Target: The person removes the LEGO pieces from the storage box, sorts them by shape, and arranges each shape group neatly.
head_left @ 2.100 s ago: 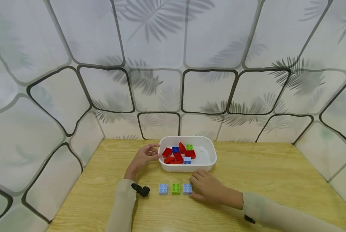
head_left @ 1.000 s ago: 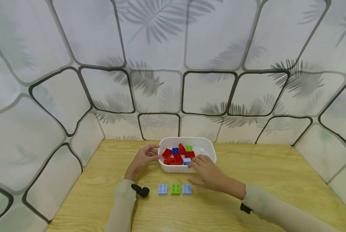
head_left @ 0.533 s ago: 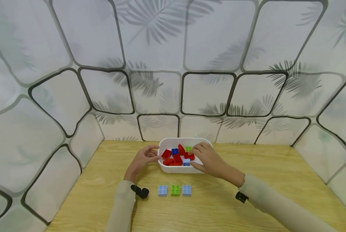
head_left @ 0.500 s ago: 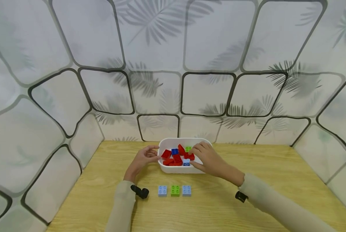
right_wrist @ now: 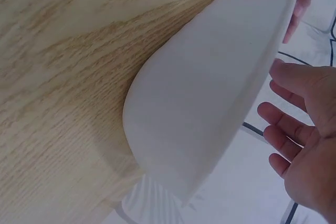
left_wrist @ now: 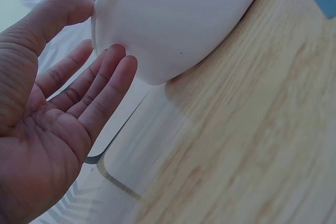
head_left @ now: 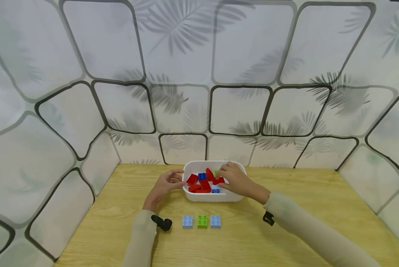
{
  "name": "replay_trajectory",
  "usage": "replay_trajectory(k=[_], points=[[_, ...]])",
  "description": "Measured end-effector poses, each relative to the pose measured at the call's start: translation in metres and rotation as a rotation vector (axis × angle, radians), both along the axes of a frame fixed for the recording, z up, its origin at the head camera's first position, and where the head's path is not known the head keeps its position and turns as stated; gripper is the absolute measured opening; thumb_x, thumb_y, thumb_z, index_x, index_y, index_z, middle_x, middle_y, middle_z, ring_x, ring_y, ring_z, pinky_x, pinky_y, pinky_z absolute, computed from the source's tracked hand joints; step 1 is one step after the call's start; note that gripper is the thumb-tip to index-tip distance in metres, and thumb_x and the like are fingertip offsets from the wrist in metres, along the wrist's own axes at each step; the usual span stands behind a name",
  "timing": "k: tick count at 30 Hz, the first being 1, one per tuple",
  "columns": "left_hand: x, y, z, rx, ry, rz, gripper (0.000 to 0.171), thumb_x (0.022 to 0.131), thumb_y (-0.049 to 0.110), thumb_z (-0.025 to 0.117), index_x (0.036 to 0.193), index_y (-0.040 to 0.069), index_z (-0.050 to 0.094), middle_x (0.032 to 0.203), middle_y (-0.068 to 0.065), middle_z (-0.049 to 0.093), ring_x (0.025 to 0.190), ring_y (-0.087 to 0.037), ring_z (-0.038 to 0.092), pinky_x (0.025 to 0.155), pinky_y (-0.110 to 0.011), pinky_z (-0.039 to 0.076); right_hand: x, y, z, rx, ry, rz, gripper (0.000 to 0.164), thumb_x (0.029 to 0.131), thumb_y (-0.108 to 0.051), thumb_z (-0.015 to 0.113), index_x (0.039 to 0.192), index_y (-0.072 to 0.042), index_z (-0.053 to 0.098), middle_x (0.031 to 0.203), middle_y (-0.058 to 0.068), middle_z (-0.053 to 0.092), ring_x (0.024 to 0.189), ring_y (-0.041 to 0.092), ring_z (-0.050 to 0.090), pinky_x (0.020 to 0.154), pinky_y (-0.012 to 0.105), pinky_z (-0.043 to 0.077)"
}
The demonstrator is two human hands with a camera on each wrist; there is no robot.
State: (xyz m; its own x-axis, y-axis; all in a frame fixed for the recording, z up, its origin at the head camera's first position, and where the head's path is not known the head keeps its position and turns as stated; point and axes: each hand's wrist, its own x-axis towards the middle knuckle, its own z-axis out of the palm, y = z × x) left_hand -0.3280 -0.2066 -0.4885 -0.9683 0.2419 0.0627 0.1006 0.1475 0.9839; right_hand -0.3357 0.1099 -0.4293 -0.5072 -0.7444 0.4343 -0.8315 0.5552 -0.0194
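Observation:
In the head view a white plastic bin [head_left: 216, 196] holds red, blue and green toy building bricks. My left hand [head_left: 166, 185] touches the bin's left end with its fingertips and thumb; the left wrist view shows its fingers mostly extended against the outer wall. My right hand [head_left: 236, 180] reaches over the front rim, thumb and fingers on either side of a red brick [head_left: 219, 180] and apart. The green brick [head_left: 215, 172] behind it is partly covered. A light blue brick [head_left: 215, 189] lies just below the right thumb. In the right wrist view the fingers are loosely bent beside the rim.
On the wooden table [head_left: 172, 248], a light blue brick [head_left: 187, 221], a green brick [head_left: 202, 221] and another light blue brick [head_left: 215, 221] stand in a row before the bin. A patterned curtain [head_left: 186, 111] hangs behind and along both sides.
My right hand has left the rightmost brick of the row and moved up and forward into the bin. The left hand stays at the bin's left end.

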Motion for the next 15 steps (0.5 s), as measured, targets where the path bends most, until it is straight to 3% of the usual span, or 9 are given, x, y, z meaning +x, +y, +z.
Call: replay_trajectory(k=[9,15], points=[[-0.002,0.000,-0.003,0.013,-0.014,0.004,0.054,0.091,0.006,0.075,0.141,0.000,0.055,0.121,-0.027,0.062,0.095,-0.015,0.066,0.084,-0.024,0.057,-0.016,-0.016,0.000,0.121,-0.111,0.032,0.017,0.079,-0.012,0.086,0.091,-0.010,0.074,0.090,0.004,0.067,0.087,0.022,0.054,0.081,0.039,0.046],[-0.001,0.000,0.000,0.007,-0.021,0.010,0.053,0.091,0.006,0.075,0.140,0.002,0.056,0.120,-0.025,0.063,0.096,-0.016,0.067,0.085,-0.026,0.057,-0.023,-0.022,0.003,0.222,-0.291,0.020,0.016,0.085,-0.011,0.081,0.100,-0.007,0.078,0.097,0.007,0.072,0.086,0.019,0.052,0.079,0.033,0.043]])
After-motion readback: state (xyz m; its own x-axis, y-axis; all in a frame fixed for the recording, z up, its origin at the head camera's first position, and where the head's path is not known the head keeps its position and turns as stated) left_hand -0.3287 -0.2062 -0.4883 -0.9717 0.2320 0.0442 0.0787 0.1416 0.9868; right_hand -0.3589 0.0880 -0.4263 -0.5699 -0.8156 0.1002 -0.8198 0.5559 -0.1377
